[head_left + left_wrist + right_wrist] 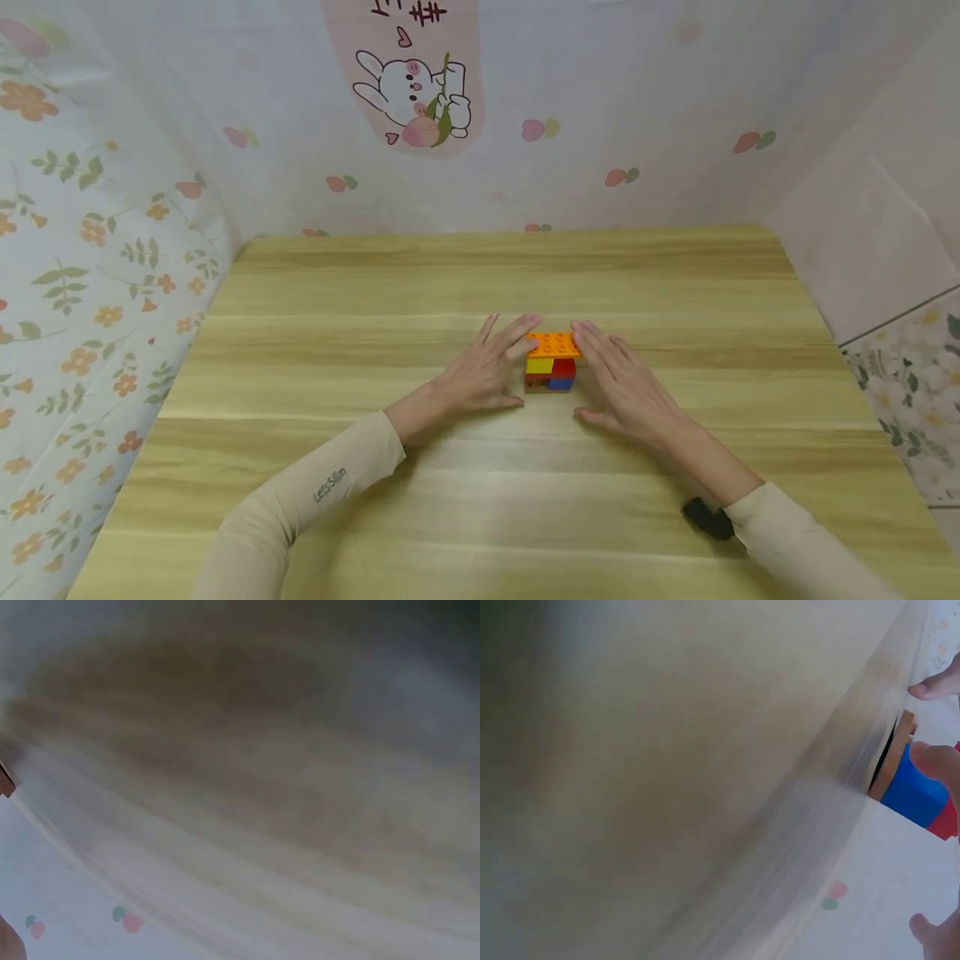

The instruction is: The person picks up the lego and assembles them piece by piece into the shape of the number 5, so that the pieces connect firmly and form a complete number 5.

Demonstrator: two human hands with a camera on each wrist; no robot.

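Note:
A small stack of toy building bricks stands on the table between both hands in the head view. An orange studded plate [553,344] tops it, over a yellow brick [539,366] and a red brick [564,368]. Lower down sits a blue brick [560,384], on a brownish base [889,765] seen in the right wrist view. My left hand [489,367] reaches the plate's left end with extended fingers, thumb apart below. At its right end, my right hand [624,379] touches with nearly straight fingers. Only a fingertip [9,946] shows in the left wrist view.
The wood-grain table [450,275] ends at a white printed cloth [285,108] behind. Flowered cloth [82,333] hangs at the left. A small black object [707,518] is beside the right sleeve [795,533]. Both wrist views are mostly blurred.

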